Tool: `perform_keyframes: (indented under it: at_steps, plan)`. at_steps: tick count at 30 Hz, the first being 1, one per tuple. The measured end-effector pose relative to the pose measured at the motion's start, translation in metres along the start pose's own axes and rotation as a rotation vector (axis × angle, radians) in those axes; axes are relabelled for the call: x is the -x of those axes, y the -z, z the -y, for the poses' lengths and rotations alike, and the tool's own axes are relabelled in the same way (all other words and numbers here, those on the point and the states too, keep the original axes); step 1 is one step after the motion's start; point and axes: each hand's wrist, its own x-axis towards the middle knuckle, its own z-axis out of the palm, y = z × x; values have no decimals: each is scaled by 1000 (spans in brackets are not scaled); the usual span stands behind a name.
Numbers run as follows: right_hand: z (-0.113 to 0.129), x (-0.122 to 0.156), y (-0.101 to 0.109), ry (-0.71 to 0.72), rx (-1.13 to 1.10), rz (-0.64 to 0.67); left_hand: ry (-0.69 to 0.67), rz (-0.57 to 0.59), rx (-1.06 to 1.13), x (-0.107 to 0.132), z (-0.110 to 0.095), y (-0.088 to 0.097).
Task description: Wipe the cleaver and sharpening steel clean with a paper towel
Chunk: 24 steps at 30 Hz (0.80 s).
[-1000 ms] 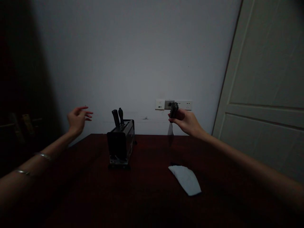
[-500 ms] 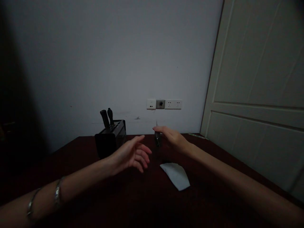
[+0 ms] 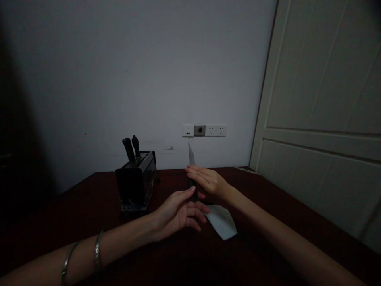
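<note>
Two hands meet: the right hand (image 3: pixel 210 183) clasps a knife (image 3: pixel 191 155), blade toward twelve o'clock. The left hand (image 3: pixel 178 212), loosely spread, holds nothing; a cloth (image 3: pixel 222 222) lies at four o'clock.

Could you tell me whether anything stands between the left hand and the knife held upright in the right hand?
Nothing visible does. The left hand is close against the knife, below the right hand; the white cloth lies on the table beside them, not between.
</note>
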Motion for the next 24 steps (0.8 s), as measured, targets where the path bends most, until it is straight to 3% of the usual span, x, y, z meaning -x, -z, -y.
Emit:
perform_keyframes:
  at_steps: [7, 12, 15, 21, 24]
  plan:
    - [0, 5, -10, -39, 27, -36, -89, -139, -59, -2, 6, -1]
    - [2, 1, -17, -30, 37, -61, -168, -175, -119, -5, 16, 4]
    - [3, -4, -16, -107, 95, -52, -215, -179, -150, -6, 17, 5]
    - [2, -3, -6, -414, 84, -49, -245, -192, -200, -8, 16, 7]
    - [1, 2, -12, -888, -239, -246, -259, -178, -225, -11, 18, 11]
